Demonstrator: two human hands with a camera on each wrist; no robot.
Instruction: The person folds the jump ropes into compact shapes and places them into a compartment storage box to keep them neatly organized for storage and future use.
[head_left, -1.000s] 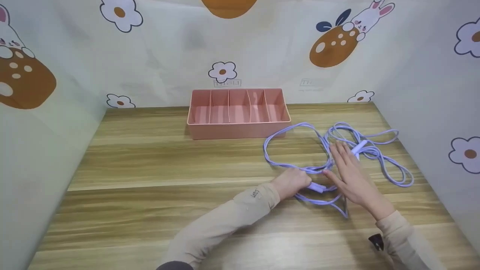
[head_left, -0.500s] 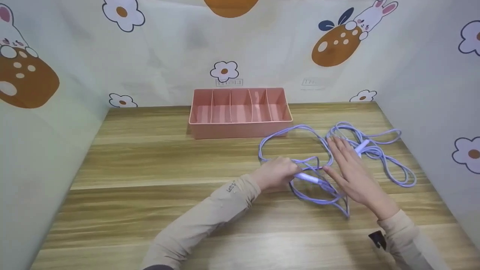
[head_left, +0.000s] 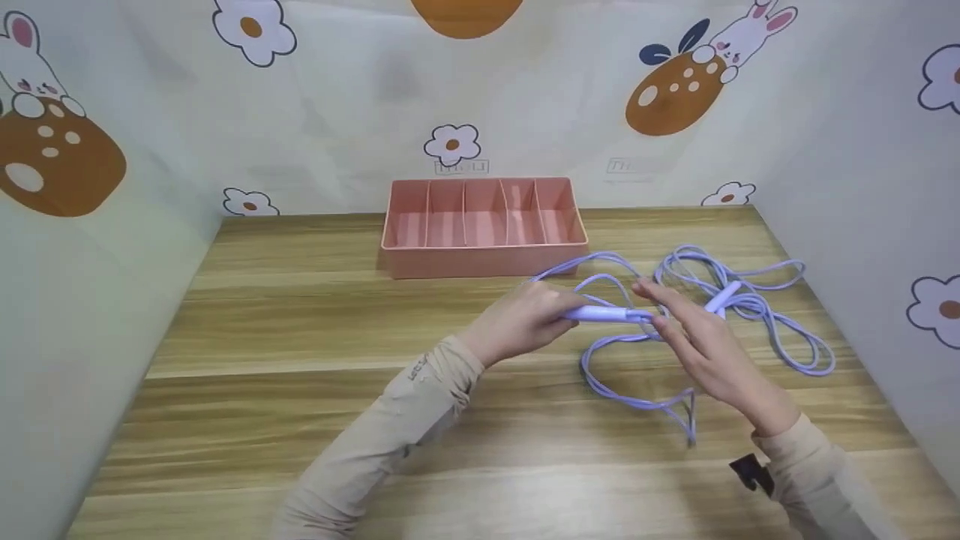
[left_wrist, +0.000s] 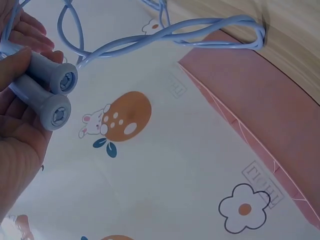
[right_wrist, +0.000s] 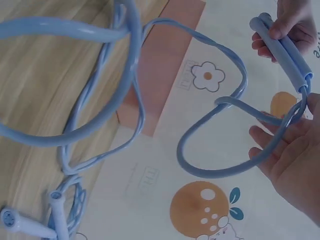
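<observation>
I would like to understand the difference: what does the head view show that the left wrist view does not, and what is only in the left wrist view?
Only the head view shows both sleeves, the floors of the box's compartments, and a second pair of handles lying on the table.

Only the left wrist view shows the round end faces of the two held handles.

Both show the left hand gripping, blue cord, the pink box and the patterned cloth.
</observation>
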